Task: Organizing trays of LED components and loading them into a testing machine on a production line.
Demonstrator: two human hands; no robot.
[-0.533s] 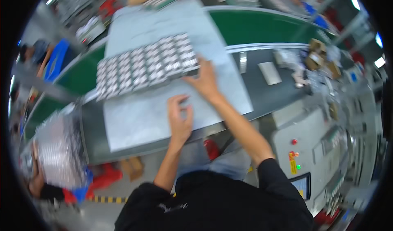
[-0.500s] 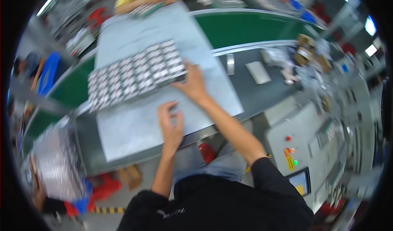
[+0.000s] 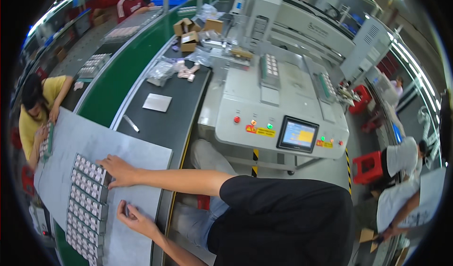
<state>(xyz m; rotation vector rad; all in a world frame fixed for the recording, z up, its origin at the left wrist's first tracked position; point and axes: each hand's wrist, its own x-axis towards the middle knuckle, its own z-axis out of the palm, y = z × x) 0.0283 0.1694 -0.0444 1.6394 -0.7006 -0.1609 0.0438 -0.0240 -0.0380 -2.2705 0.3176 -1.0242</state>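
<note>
Several long green trays (image 3: pixel 85 204) filled with small pale blocks lie side by side on a light grey board (image 3: pixel 134 148). My right hand (image 3: pixel 120 170) reaches across to the near end of the top tray, thumb and fingers around its corner. My left hand (image 3: pixel 139 221) hovers over the board beside the trays. Its fingers are loosely curled, the thumb stands apart, and nothing shows in it.
Past the board, the dark bench holds a silver strip (image 3: pixel 131 123), a white flat packet (image 3: pixel 157 102) and plastic bags (image 3: pixel 162 72). A machine with a touchscreen (image 3: pixel 297 134) stands at right. A person in yellow (image 3: pixel 49 94) holds another tray at left.
My view has swung to the right, so the machine now fills the middle and the trays sit at lower left. My right hand stays at the tray's end; my left stays beside the trays.
</note>
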